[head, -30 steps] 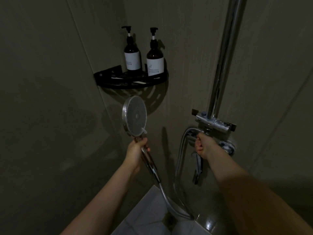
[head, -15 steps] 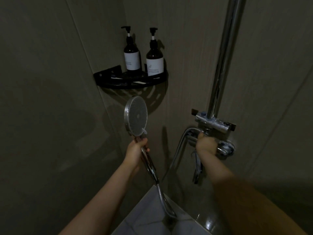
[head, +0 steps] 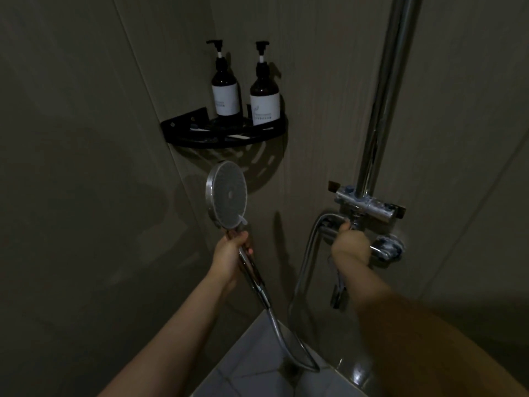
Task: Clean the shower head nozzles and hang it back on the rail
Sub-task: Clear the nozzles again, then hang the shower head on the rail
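Note:
A round chrome shower head (head: pixel 227 194) stands upright, its grey nozzle face turned to the right. My left hand (head: pixel 230 253) grips its handle just below the head. The metal hose (head: pixel 282 336) loops from the handle down to the floor and back up to the mixer. My right hand (head: pixel 350 243) is curled round the tap lever on the chrome mixer valve (head: pixel 386 247). The chrome rail (head: pixel 382 93) rises above the mixer's cross bar (head: pixel 366 204). What the fingers of my right hand clasp is partly hidden.
A black corner shelf (head: pixel 223 138) carries two dark pump bottles (head: pixel 226 93) (head: pixel 264 101) above the shower head. Dark tiled walls close in on the left and right. Pale floor tiles (head: pixel 252 365) show at the bottom. The light is dim.
My right hand has turned on the tap lever and shifted a little to the right. The hose loop has swung. The shower head has hardly moved.

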### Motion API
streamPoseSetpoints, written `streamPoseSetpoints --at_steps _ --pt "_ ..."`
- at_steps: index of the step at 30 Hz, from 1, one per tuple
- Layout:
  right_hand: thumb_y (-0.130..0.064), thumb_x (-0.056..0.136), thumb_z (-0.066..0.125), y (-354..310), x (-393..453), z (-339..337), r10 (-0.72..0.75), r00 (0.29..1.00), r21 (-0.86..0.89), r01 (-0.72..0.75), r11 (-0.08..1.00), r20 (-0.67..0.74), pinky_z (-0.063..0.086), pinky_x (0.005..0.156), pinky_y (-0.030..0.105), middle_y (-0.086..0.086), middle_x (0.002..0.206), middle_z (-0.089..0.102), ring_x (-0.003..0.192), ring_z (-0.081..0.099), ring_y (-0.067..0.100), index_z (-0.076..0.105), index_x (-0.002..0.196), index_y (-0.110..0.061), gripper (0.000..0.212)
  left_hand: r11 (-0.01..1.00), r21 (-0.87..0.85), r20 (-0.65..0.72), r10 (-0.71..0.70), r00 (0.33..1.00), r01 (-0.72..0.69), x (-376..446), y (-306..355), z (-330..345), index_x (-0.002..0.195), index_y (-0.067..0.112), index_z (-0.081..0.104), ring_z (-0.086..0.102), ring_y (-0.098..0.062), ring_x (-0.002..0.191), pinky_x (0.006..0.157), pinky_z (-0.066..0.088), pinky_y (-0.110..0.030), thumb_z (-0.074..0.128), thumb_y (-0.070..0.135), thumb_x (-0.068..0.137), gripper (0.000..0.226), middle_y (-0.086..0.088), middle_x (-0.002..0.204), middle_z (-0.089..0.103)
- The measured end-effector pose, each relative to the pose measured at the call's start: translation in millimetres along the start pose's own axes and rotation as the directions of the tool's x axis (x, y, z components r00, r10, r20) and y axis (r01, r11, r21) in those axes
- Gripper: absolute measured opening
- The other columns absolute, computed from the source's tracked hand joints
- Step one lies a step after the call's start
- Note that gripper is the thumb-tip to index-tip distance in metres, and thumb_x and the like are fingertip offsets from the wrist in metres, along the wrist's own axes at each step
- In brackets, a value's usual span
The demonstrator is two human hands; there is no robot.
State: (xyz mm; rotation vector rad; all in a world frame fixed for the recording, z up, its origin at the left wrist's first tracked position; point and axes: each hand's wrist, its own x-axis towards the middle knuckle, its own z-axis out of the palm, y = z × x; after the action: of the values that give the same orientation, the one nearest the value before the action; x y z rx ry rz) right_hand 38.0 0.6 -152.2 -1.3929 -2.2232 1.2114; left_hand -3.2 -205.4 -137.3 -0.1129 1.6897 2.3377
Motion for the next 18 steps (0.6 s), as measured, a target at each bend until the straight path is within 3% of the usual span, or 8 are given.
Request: streamPoseSetpoints --at_steps 4,10,14,16,18 --pt "-0.038 0.1 0.034 -7 -6 4 0.132 0.989 0.128 -0.124 0.984 -0.06 0.045 0.088 0.037 0.027 0.12 0.06 0.114 0.056 0.037 0.059 0.114 0.009 0.055 1.0 -0.002 -0.02 0.009 1.0 -0.009 0 -1 2 0.072 0.015 0.047 0.045 -0.003 0.036 0.04 0.04 -0.014 0.044 0.001 0.093 0.025 0.006 0.041 0.048" --pt "-0.042 0.099 0.031 8 -7 2 -0.022 0.996 -0.028 0.02 0.999 -0.089 0.047 0.077 0.038 0.025 0.107 0.066 0.102 0.062 0.038 0.064 0.103 0.006 0.059 1.0 0.025 -0.035 -0.007 0.999 0.008 3 0 -1 0.074 0.014 0.046 0.046 -0.004 0.037 0.04 0.04 -0.015 0.046 0.002 0.093 0.023 0.001 0.054 0.045" --pt "-0.037 0.101 0.023 8 -7 3 0.04 0.999 0.085 -0.038 0.996 -0.015 0.042 0.088 0.039 0.023 0.122 0.058 0.115 0.054 0.036 0.054 0.124 0.002 0.054 0.999 0.05 -0.014 0.004 1.0 -0.003 1 -1 -3 0.073 0.014 0.046 0.044 -0.005 0.038 0.041 0.039 -0.015 0.045 0.003 0.093 0.023 -0.001 0.058 0.041" --pt "-0.033 0.102 0.024 -2 -13 0 0.133 0.99 0.162 -0.125 0.979 -0.042 0.042 0.085 0.036 0.023 0.125 0.057 0.118 0.053 0.035 0.052 0.125 0.002 0.051 0.998 0.06 -0.011 0.01 1.0 -0.009 0 0 -4 0.072 0.014 0.045 0.044 -0.005 0.037 0.04 0.038 -0.015 0.044 0.002 0.093 0.024 0.0 0.055 0.042" --pt "-0.031 0.102 0.029 -15 -15 2 0.24 0.97 0.302 -0.218 0.928 -0.038 0.043 0.09 0.036 0.025 0.127 0.056 0.12 0.053 0.035 0.052 0.125 0.008 0.05 0.998 0.063 -0.012 0.007 1.0 -0.006 -1 2 -3 0.07 0.014 0.044 0.044 -0.005 0.036 0.039 0.037 -0.015 0.044 0.003 0.093 0.025 -0.001 0.055 0.041"
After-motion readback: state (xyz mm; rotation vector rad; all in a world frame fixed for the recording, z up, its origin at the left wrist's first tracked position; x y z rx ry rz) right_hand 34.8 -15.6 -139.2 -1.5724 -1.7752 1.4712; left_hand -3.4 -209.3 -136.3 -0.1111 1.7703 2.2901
